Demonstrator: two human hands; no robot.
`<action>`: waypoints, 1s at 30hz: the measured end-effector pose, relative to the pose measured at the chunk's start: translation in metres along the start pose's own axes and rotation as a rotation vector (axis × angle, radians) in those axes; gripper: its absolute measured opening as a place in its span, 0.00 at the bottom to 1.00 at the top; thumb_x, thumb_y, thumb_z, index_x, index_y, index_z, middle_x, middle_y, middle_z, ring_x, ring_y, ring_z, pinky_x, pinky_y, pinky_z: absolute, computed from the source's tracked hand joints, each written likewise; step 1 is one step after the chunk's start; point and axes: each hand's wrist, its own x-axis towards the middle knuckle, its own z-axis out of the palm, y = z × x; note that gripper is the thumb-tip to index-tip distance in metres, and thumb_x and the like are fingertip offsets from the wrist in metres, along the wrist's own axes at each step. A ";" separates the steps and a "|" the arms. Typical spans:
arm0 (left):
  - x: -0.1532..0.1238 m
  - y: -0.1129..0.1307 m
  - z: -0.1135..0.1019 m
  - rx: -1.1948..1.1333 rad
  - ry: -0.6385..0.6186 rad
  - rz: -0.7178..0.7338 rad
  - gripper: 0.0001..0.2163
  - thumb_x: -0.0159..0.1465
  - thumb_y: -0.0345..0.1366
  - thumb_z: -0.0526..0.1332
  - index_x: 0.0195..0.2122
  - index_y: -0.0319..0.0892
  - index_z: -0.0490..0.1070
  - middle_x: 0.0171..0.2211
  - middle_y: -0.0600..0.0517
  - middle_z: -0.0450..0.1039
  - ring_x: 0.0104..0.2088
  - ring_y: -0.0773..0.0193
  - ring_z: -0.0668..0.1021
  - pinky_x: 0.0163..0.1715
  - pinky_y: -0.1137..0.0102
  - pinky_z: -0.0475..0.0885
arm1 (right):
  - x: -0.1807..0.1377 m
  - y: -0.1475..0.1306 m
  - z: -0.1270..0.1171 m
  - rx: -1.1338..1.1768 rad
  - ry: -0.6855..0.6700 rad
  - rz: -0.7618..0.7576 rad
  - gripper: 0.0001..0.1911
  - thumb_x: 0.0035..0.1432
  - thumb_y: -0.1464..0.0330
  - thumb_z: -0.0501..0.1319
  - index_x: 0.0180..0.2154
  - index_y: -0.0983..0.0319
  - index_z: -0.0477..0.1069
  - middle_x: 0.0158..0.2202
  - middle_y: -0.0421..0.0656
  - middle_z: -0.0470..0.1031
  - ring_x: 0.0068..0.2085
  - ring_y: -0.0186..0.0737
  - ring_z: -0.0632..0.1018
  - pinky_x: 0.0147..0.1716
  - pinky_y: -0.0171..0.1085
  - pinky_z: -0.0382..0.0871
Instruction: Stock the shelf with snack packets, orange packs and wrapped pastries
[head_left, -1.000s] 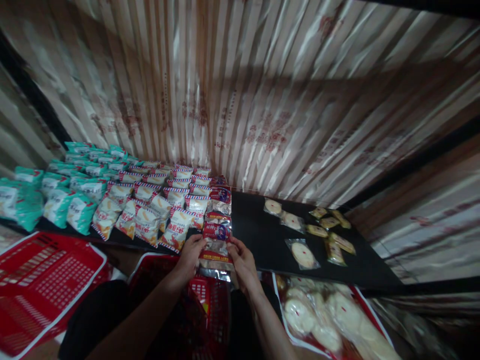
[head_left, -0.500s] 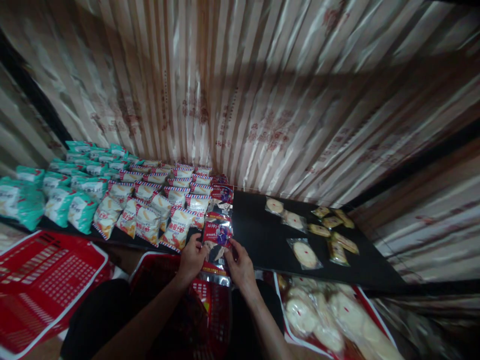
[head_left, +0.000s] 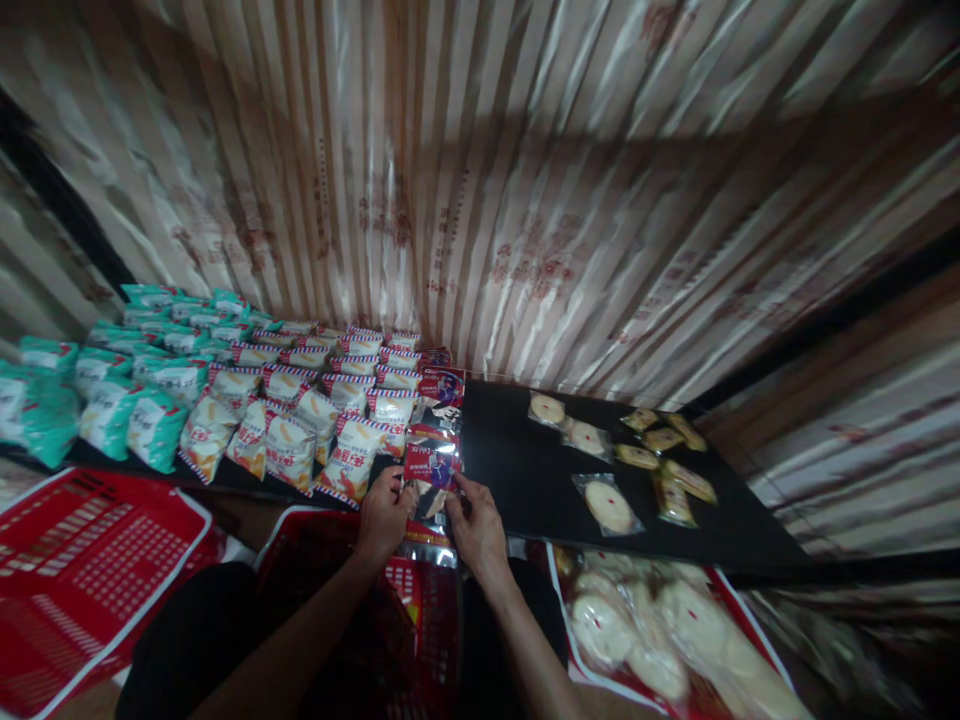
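Observation:
Both my hands grip a red and blue snack packet (head_left: 433, 464) at the front edge of a black shelf (head_left: 517, 470). My left hand (head_left: 384, 512) pinches its left side, and my right hand (head_left: 472, 522) pinches its right side. The packet stands tilted up against another red packet (head_left: 441, 387) behind it. Rows of red-and-white snack bags (head_left: 315, 410) lie just to the left.
Teal snack bags (head_left: 97, 390) fill the shelf's far left. Several clear-wrapped round cakes (head_left: 606, 503) and small yellow packets (head_left: 664, 450) lie at the right. A red basket (head_left: 82, 570) sits at lower left, another (head_left: 420, 600) under my hands. A big bag of round cakes (head_left: 652, 640) is at lower right.
My hands have tipped the packet up from lying flat at the shelf edge and pushed it back towards the row behind it.

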 end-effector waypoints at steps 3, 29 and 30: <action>0.002 0.001 0.001 0.000 -0.004 -0.003 0.12 0.58 0.37 0.53 0.42 0.41 0.65 0.25 0.56 0.71 0.23 0.68 0.74 0.27 0.73 0.69 | 0.003 -0.002 0.000 -0.002 0.005 0.010 0.21 0.55 0.66 0.52 0.49 0.64 0.70 0.40 0.49 0.71 0.43 0.42 0.73 0.43 0.39 0.67; -0.007 0.010 -0.005 0.220 0.038 0.048 0.16 0.60 0.40 0.53 0.48 0.41 0.65 0.39 0.48 0.72 0.34 0.63 0.75 0.35 0.69 0.69 | -0.005 0.000 0.009 -0.066 0.107 0.008 0.23 0.57 0.61 0.50 0.51 0.62 0.67 0.47 0.50 0.65 0.48 0.45 0.69 0.47 0.43 0.66; -0.009 0.011 -0.005 0.226 0.035 0.049 0.16 0.60 0.40 0.53 0.48 0.41 0.65 0.40 0.48 0.72 0.34 0.63 0.75 0.35 0.70 0.69 | -0.007 0.000 0.009 -0.068 0.108 0.004 0.23 0.57 0.61 0.51 0.51 0.62 0.67 0.48 0.50 0.65 0.49 0.45 0.69 0.47 0.43 0.66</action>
